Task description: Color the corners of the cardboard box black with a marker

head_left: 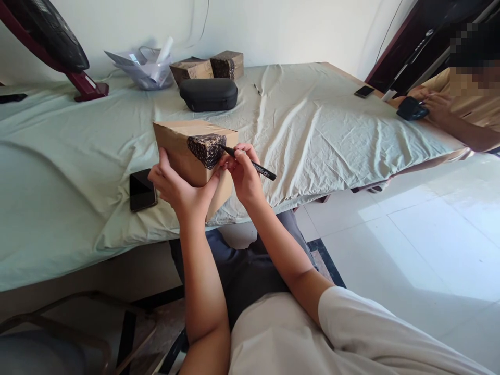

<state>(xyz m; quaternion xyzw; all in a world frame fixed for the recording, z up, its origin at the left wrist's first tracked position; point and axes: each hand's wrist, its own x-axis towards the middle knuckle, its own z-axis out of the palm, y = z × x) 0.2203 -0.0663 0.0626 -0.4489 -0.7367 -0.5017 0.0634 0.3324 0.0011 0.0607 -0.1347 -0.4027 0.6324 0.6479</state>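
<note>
A brown cardboard box (175, 151) is tilted at the table's front edge, one corner turned up toward me. Dense black scribble (207, 150) covers that corner across its meeting faces. My left hand (182, 190) grips the box from the near side, thumb and fingers spread over its faces. In my right hand (246, 172) is a black marker pen (265, 171), pinched between thumb and fingers. Its tip meets the right side of the scribbled patch. A smartphone (142, 190) lies on the cloth just left of the box.
Behind the box are a black hard case (209, 95), two scribbled cardboard boxes (227, 65) and a clear plastic basket (146, 67). A fan (84, 86) stands at back left. On the right, another person (469, 104) holds a dark object (412, 108) near a phone (364, 92).
</note>
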